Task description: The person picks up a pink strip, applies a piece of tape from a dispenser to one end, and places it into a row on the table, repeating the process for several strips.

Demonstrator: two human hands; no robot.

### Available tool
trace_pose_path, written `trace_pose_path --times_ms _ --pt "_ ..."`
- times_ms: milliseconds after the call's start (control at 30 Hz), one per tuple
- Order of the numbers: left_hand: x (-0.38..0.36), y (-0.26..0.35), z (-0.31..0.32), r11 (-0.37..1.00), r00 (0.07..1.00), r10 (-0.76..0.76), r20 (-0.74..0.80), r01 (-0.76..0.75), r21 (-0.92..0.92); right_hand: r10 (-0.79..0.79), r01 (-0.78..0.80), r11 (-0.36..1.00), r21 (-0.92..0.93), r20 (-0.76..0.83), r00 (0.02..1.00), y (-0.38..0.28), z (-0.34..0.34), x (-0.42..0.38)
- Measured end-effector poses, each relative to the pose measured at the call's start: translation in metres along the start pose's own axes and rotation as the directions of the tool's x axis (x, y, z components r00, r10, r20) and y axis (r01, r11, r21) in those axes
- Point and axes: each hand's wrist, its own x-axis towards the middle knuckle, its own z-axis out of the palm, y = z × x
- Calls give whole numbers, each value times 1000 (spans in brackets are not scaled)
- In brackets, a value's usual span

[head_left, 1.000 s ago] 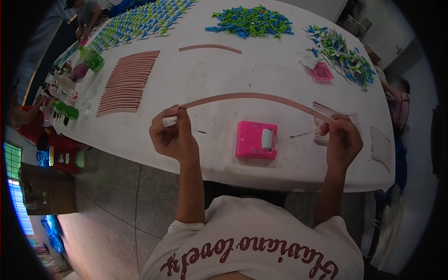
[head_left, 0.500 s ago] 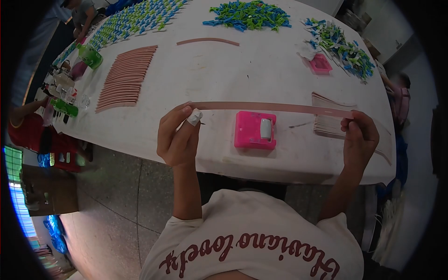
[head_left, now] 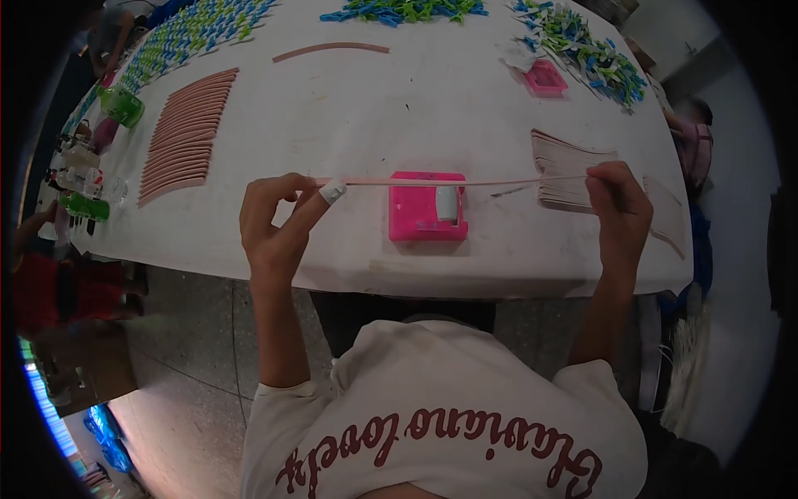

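The pinkish strip [head_left: 374,181], arched a second ago, is now drawn straight, its long axis running left to right before the person. The left hand [head_left: 278,237] has its grip pinched on the left end, the right hand [head_left: 619,212] on the right. The strip passes across the pink box [head_left: 414,214] on the counter [head_left: 332,116]. Beyond lie a row of strips [head_left: 187,137], a lone strip [head_left: 332,47] and, farthest, blue-green pieces [head_left: 403,10].

There are two hands [head_left: 281,231], one held strip [head_left: 370,181], one pink block [head_left: 411,209], one pink tray [head_left: 550,91], two green bottles [head_left: 123,107].
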Motion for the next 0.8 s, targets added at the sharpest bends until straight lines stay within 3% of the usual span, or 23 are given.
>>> trace_pose_path --times_ms 33,67,133,167,233,467,800 --pt "-3 -3 -2 1000 987 -31 155 31 -1 -52 57 994 -90 66 997 7 4 1" --pt "-6 -6 -2 999 986 -37 161 39 -12 -95 118 978 -173 137 986 14 7 1" --pt "-10 -11 3 984 888 -127 442 167 -54 -13 54 971 -232 173 985 26 9 -3" --pt "-10 -10 7 983 885 -129 447 174 -60 55 5 959 -282 203 978 32 9 -6" --pt "-9 -5 20 975 792 -160 589 221 -32 80 -14 939 -345 177 981 45 5 -11" --pt "-5 8 69 964 765 -73 640 219 -152 196 -179 906 -383 5 981 91 -28 -35" --pt "-1 22 93 942 762 -27 647 235 -238 214 -228 886 -404 -80 974 99 -50 -45"
